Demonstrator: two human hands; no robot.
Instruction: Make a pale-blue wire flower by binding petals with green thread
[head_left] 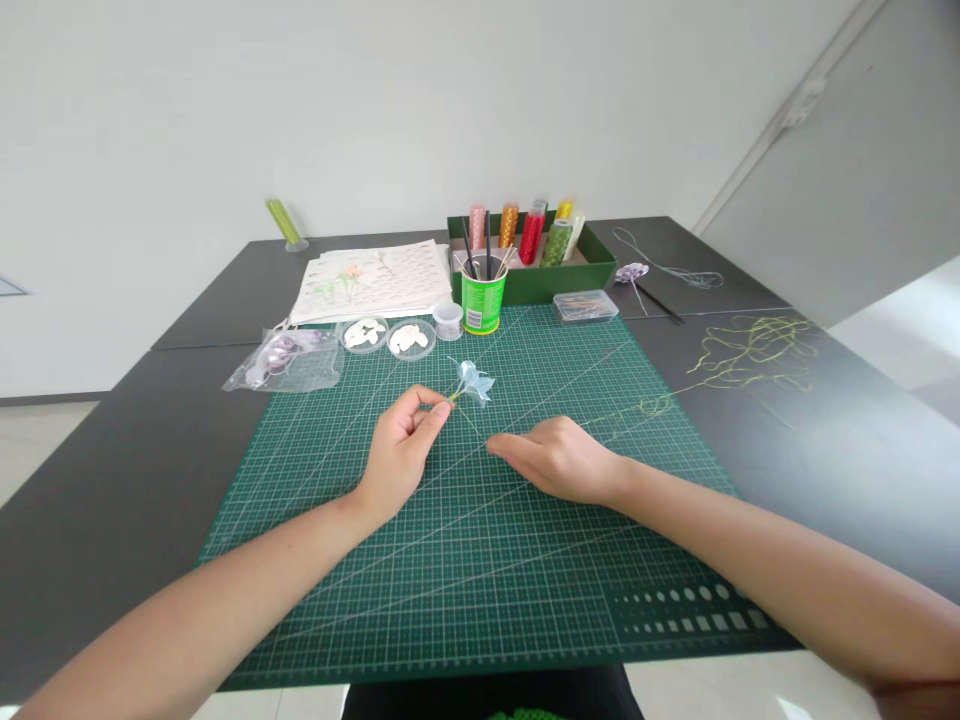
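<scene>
Where the left grip [435, 408] pinches, flower [474, 381] projects beyond.

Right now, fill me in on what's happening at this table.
A person sits at a green gridded cutting mat. The left hand pinches the stem of a small pale-blue handmade flower just above the mat. The right hand rests on the mat, fingertips at a thin yellow-green thread that trails off to the right.

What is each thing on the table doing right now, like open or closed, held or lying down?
Left hand: fingers pinched on flower stem.
Right hand: resting on green mat, fingers at the thread.
Pale blue flower: held up above the mat.
Green cup: upright, sticks inside.
Clear box: lid closed.
Yellow-green thread: loose, tangled.
</scene>
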